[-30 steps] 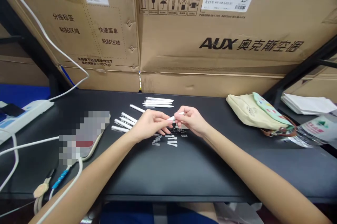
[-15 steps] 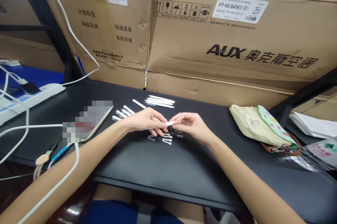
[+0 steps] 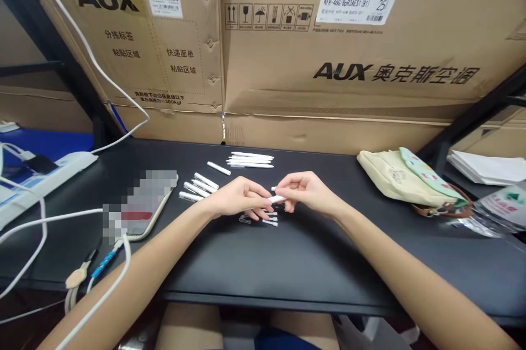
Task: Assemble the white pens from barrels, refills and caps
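My left hand (image 3: 240, 199) and my right hand (image 3: 306, 190) meet above a black table (image 3: 287, 265). A short white plastic tube (image 3: 277, 199) lies in the right hand's fingers, and the left fingertips reach its left end. Just below the hands are small white plastic pieces (image 3: 270, 222) and a clear piece (image 3: 245, 219), partly hidden by the left fingers. Farther back lie a bundle of long white tubes (image 3: 250, 160), a single tube (image 3: 218, 168), and several more (image 3: 196, 189) left of my left hand.
A phone in a beige case (image 3: 139, 206), pixelated, lies on the table left of the tubes. A power strip (image 3: 49, 177) and white cables (image 3: 61, 218) are at the left. A cream pouch (image 3: 400, 179) sits at the right. Cardboard boxes (image 3: 329, 54) stand behind the table.
The head view has swung from a tilted angle back to nearly level. My hands have shifted slightly, with the white tube still between them.
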The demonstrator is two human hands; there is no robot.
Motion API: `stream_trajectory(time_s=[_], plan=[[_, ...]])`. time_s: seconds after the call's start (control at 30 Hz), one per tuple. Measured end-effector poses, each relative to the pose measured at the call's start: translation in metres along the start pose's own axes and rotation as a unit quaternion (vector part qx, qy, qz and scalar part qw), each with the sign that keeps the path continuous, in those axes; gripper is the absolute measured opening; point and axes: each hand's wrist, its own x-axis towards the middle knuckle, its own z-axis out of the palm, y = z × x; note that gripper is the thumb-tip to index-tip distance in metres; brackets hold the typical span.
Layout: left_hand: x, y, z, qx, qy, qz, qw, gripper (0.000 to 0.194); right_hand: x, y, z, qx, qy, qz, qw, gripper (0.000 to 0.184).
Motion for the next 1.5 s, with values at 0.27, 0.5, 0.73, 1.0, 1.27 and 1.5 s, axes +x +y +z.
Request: stream_trajectory(time_s=[0.27,0.5,0.73,1.0,1.27,1.5], plan=[[0.002,0.0,0.004,-0.007,0.01,0.014,1.0,0.038,0.0,0.002,-0.002,-0.009,0.0,-0.017,1.0,0.024],[0.0,0.004,0.008,-0.047,0.025,0.021,0.998,0.036,0.004,0.006,-0.002,0.119,0.09,-0.069,0.986,0.03],[0.0,0.004,0.012,0.013,0.043,0.073,0.996,0.04,0.007,0.011,-0.001,0.153,0.164,-0.085,0.971,0.026],[0.001,0.001,0.011,0.022,0.056,0.081,0.995,0.047,0.008,0.012,-0.002,0.149,0.198,-0.091,0.965,0.026],[0.003,-0.001,0.011,0.024,0.056,0.087,0.994,0.045,0.008,0.01,-0.005,0.132,0.201,-0.09,0.967,0.028],[0.003,0.0,0.011,0.019,0.071,0.082,0.994,0.039,0.012,0.01,-0.021,0.147,0.23,-0.101,0.957,0.027]])
